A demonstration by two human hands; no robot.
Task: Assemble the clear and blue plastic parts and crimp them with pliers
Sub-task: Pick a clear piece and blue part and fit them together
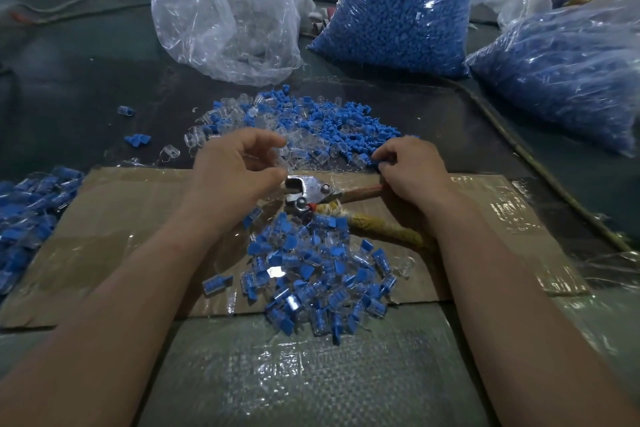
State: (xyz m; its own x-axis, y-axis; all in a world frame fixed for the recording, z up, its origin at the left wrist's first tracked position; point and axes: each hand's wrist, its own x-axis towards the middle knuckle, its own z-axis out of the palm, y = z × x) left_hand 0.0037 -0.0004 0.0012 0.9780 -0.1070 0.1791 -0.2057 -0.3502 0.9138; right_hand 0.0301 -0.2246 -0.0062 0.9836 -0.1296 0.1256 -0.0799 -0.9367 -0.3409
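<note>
left hand [235, 166]: raised over the near edge of the loose pile, fingers curled, thumb and forefinger drawn close. a clear part may sit between them, but it is transparent against clear stock, so cannot tell.
right hand [412, 166]: fingers curled down at the right edge of the loose pile, tips pinching a blue part [378, 161].
loose pile [311, 121]: unassembled clear and blue parts mixed, on the dark table beyond the cardboard [121, 218].
pliers [311, 189]: lying flat on the cardboard between the two hands, held by neither. the right wrist lies over the upper handle.
pliers, heading: metal head points left, toward the left hand. wrapped handles trail right and down-right. long axis runs roughly left to right, jaws standing parted.
finished pile [318, 270]: joined pieces heaped just below the pliers, touching the lower handle.
risk, mating: judged likely that a clear part slips or is misread among its neighbours, so the blue part goes in crooked.
risk, tool: the right hand must release or shift its part to take up the handles. a fumble could drop it into the finished pile, mixing uncrimped with crimped.
risk, sweep: forearms pass close by the heap and could scatter it.
</note>
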